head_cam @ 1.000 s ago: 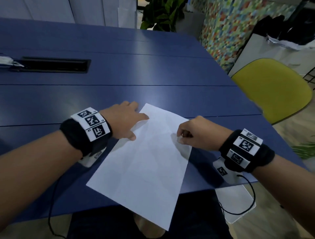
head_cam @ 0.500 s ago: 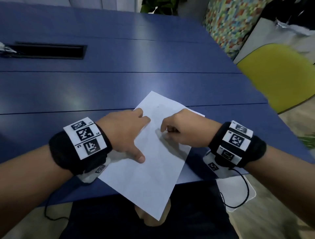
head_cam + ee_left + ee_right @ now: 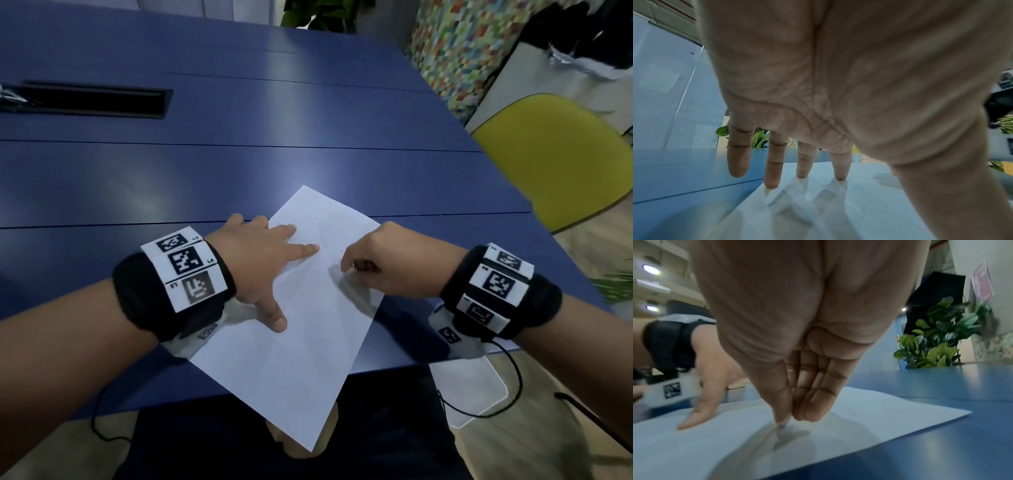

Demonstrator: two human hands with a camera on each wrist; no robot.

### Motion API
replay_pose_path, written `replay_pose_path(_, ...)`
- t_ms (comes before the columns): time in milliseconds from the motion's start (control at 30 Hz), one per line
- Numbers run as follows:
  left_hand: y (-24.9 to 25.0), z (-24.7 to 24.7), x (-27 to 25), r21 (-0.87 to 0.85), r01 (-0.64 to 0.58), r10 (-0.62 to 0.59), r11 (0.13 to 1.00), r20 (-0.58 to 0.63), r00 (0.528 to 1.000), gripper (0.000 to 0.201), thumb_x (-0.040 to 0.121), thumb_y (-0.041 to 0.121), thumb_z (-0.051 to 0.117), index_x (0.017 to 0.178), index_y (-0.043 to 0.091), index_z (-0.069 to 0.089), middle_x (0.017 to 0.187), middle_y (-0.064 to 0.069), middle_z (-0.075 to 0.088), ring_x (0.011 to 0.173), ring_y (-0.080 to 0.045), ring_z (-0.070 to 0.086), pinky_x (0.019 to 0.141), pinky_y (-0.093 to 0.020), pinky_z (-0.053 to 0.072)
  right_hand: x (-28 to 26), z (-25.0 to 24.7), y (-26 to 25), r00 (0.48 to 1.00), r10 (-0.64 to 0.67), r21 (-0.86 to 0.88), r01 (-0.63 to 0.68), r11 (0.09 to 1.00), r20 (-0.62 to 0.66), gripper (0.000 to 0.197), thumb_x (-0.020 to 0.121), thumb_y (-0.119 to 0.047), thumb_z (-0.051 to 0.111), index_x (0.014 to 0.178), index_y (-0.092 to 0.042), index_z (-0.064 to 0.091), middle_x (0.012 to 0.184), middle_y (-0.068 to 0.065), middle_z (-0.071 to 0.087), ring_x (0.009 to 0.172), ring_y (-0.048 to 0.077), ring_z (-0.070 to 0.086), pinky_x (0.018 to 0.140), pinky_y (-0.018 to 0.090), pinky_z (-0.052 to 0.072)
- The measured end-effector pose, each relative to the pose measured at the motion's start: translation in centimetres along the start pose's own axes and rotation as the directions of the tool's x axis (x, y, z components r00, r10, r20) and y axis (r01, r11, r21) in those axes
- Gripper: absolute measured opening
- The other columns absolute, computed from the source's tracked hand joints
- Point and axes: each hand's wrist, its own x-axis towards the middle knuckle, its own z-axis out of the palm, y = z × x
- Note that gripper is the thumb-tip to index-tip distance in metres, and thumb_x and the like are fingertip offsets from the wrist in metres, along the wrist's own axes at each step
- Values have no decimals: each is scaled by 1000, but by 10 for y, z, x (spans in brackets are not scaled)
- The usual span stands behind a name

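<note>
The sheet of paper [image 3: 308, 342] is plain white, greyed here and there by soft shadows. The tabletop [image 3: 239, 144] is deep blue, crossed by thin darker seam lines, with a black slot [image 3: 92, 102] set in it. The left wristband [image 3: 185, 274] and the right wristband [image 3: 496, 284] are black, each with white tags printed in black square code patterns. The chair [image 3: 555, 154] is yellow-green. The wall panel [image 3: 455, 51] is a mosaic of small green, blue, orange and white squares. The plant [image 3: 322, 13] has dark green leaves. The trousers [image 3: 205, 445] are dark navy.
</note>
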Motion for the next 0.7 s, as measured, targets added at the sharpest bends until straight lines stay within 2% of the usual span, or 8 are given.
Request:
replay_pose_path(67, 2, -1, 0, 9, 9, -9, 1000, 2, 1000, 134, 59, 89, 75, 160, 56, -7, 174, 7, 8, 146, -31, 27, 115, -54, 27, -2, 1, 3, 1000, 13, -7, -13, 1000, -26, 19, 97, -20, 60, 105, -30, 74, 77, -16, 64, 67, -4, 52, 63, 20, 42)
replay_pose_path(167, 4, -4, 0, 22, 24, -24, 999, 8, 1000, 135, 58, 88, 76, 160, 55, -5, 173, 7, 11, 146, -30, 30, 115, -54, 26, -12, 4, -7, 996, -63, 36, 61, 997, 70, 20, 93, -19, 62, 101, -31, 75, 84, -17, 71, 75, 2, 59, 66, 18, 48)
replay_pose_path(233, 4, -5, 1, 25, 23, -23, 999, 3, 1000, 135, 57, 88, 77, 160, 54, -3, 173, 7, 13, 145, -30, 31, 114, -54, 27, -14, 3, -7, 995, -55, 46, 52, 998, 81, 18, 93, -20, 62, 100, -30, 75, 83, -17, 72, 76, 1, 61, 66, 17, 49)
replay_pose_path(333, 4, -4, 2, 30, 20, -20, 999, -4, 1000, 135, 56, 88, 77, 160, 54, -1, 170, 8, 19, 144, -30, 34, 113, -54, 28, -11, 2, 0, 1000, 20, 6, -20, 1000, -2, 16, 95, -21, 62, 101, -29, 75, 75, -17, 66, 67, -6, 54, 65, 21, 46)
replay_pose_path(400, 5, -4, 2, 36, 25, -25, 999, -1, 1000, 136, 55, 88, 77, 160, 54, -2, 171, 7, 17, 144, -30, 34, 113, -54, 29, -15, 4, -5, 1000, -6, 18, 6, 1000, 14, 17, 95, -21, 61, 103, -28, 75, 77, -16, 67, 67, -1, 54, 66, 21, 46)
replay_pose_path(467, 5, -4, 2, 39, 28, -28, 999, 0, 1000, 137, 55, 89, 77, 160, 54, -3, 172, 7, 15, 144, -30, 34, 113, -54, 29, -21, 8, -12, 996, -66, 49, 63, 997, 58, 18, 94, -23, 62, 105, -28, 75, 86, -13, 73, 75, 4, 59, 70, 23, 51)
replay_pose_path(633, 5, -4, 2, 41, 22, -22, 999, -13, 1000, 136, 56, 88, 77, 160, 53, -3, 169, 8, 20, 143, -30, 34, 111, -53, 30, -17, 3, -1, 999, 29, 7, -29, 1000, -19, 13, 94, -23, 63, 100, -27, 75, 78, -13, 70, 68, 4, 55, 72, 34, 56)
replay_pose_path(700, 4, -3, 2, 40, 21, -20, 999, -11, 1000, 136, 56, 88, 77, 160, 54, -3, 170, 8, 19, 143, -30, 34, 110, -53, 30, -21, 8, -8, 1000, -8, 12, 8, 1000, -7, 15, 94, -24, 61, 101, -27, 74, 84, -11, 72, 73, 7, 58, 72, 33, 56)
